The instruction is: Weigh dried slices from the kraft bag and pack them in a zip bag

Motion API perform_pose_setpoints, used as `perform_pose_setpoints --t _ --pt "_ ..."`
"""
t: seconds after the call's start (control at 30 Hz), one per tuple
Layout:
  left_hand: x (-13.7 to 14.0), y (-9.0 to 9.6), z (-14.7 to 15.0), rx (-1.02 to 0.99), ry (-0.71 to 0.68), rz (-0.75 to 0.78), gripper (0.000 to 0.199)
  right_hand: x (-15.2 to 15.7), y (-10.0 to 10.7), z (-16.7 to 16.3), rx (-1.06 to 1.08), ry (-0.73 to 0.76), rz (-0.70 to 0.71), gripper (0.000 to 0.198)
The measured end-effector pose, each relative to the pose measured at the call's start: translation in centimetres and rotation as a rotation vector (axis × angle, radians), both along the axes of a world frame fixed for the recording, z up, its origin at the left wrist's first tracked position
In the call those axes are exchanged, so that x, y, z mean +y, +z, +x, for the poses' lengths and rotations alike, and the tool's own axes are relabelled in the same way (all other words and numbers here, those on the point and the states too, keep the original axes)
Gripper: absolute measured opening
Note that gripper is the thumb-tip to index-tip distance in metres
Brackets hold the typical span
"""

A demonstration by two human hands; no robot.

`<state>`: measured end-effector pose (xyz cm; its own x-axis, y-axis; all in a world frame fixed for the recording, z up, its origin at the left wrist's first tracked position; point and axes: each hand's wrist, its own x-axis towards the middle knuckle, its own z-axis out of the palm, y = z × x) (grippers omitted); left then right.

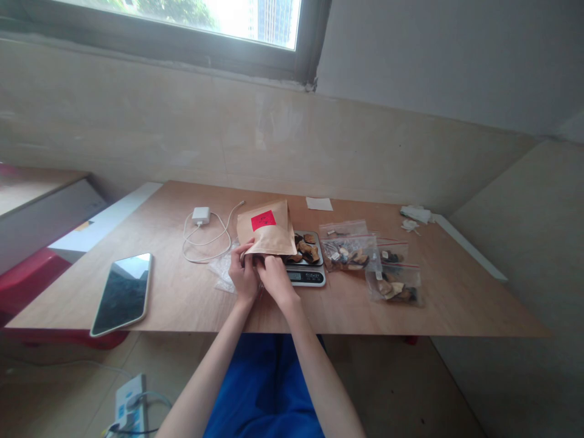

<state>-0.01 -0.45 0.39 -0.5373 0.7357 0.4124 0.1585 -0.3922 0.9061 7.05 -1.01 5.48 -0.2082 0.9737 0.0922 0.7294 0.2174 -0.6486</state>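
A brown paper pouch (267, 230) with a red label is held at its lower edge by both hands. My left hand (243, 274) grips its bottom left corner and my right hand (275, 275) pinches the bottom edge beside it. Behind the pouch stands a small kitchen scale (306, 277) with dark and tan dried pieces (306, 248) piled on its platform. An empty clear plastic bag (222, 269) lies on the table under my left hand.
Three clear zip bags of dried pieces (356, 252) (394, 286) lie right of the scale. A white charger and cable (201, 216) and a phone (122, 294) lie to the left. White paper scraps (415, 214) sit at the wooden table's (182, 298) far right.
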Motion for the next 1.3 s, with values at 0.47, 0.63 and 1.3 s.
perform_pose_setpoints --t 0.47,0.63,1.3 --pt "0.1 -0.1 0.0 -0.023 -0.016 0.001 0.015 -1.6 -2.0 0.4 0.216 -0.097 0.287 0.03" --pt "0.0 0.0 0.0 -0.008 -0.008 0.016 0.014 -2.9 -2.1 1.4 0.291 -0.075 0.333 0.025" --pt "0.1 0.0 0.0 -0.046 0.03 0.051 0.016 -1.3 -0.1 11.9 0.733 -0.328 0.283 0.019"
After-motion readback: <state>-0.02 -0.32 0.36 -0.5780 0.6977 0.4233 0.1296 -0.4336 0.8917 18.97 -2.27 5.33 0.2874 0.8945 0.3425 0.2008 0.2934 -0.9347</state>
